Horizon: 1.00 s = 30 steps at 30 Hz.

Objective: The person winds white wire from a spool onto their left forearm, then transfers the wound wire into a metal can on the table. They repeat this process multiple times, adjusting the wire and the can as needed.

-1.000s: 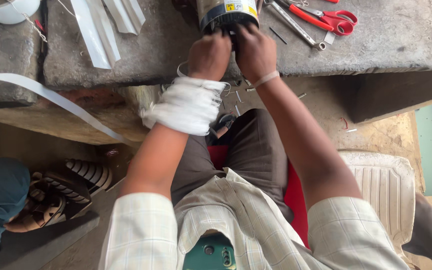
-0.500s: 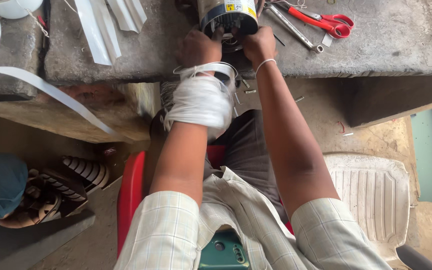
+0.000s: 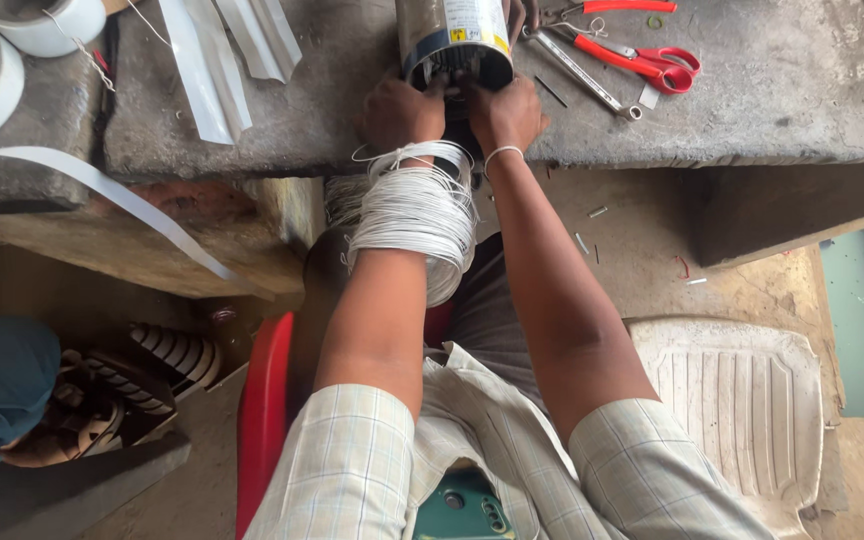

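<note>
at the far left of the stone bench (image 3: 772, 110) we see part of a white tape roll (image 3: 47, 20), a loose white strip (image 3: 82, 185) hanging off the edge, and folded white sheet strips (image 3: 222, 50) lying flat near the top. moving right, our left hand (image 3: 402, 112) presses against the open end of the metal cylinder (image 3: 452, 40), fingers curled in tight on its rim and the slotted core, while a thick coil of white wire (image 3: 414, 215) sits looped round that wrist and forearm. the cylinder lies on its side at the bench's front edge, its mouth facing us. our right hand (image 3: 507, 115) closes on the same rim from the other side, a thin white band on its wrist; we cannot tell whether either hand pinches a strand of wire, since the fingertips are hidden in the dark opening. we judge the cylinder heavy and rigid, likely to roll, so best held by the outer shell near the rim; the wire looks springy and thin, easy to kink or nick on slot edges, so best handled as a bundle. the cylinder wears a pale rectangular label with a yellow band and a small dark warning-style mark near its mouth. further right lie a spanner (image 3: 582, 70) and red-handled scissors (image 3: 642, 60). below, a red stool (image 3: 264, 400) and a pale ribbed mat (image 3: 742, 400).
</note>
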### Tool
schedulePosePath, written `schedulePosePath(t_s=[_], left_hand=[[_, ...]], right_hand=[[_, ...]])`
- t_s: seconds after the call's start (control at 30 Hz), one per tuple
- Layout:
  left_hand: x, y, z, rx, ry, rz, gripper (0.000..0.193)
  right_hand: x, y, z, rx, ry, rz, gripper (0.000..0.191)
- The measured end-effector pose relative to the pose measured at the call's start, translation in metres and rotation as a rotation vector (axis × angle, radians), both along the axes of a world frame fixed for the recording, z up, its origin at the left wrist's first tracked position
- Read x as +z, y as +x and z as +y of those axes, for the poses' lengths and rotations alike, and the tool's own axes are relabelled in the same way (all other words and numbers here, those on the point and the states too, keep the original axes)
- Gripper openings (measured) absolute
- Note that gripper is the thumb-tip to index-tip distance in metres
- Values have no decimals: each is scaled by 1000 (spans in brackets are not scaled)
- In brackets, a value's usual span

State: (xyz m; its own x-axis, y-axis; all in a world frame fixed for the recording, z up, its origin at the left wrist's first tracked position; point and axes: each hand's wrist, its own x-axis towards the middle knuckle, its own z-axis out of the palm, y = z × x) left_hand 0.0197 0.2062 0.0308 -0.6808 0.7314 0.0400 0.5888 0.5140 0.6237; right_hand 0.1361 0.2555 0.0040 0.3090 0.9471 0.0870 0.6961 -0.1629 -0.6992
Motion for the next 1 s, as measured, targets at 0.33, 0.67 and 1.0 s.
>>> schedulePosePath(t_s=[0.33,0.67,1.0], left_hand=[[13,4,-6,29,-43,-89,54],[-5,3,3,26,-7,-60,54],[-44,11,-15,-83,648,127,45]], right_hand=[[-6,-6,6,-12,96,66,39],[-15,-3,5,20,235,71,44],[-28,50,4,578,237,596,47]])
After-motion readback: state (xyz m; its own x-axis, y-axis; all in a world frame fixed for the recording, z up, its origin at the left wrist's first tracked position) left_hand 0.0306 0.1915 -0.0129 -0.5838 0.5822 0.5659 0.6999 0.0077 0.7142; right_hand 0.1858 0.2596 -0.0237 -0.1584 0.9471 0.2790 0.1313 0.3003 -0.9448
